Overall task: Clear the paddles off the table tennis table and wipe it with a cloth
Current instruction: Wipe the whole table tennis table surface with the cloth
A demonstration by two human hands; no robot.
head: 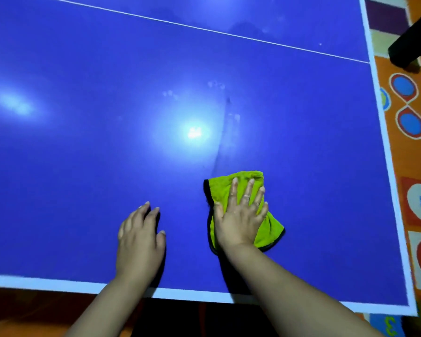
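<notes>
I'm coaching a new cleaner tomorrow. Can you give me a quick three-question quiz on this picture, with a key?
1. True or false: the right hand presses flat on the cloth.
2. Where is the left hand? A: on the cloth. B: on the bare table. C: off the table.
3. Fill in: the cloth is green with a ____ edge.

Key: 1 true; 2 B; 3 black.
</notes>
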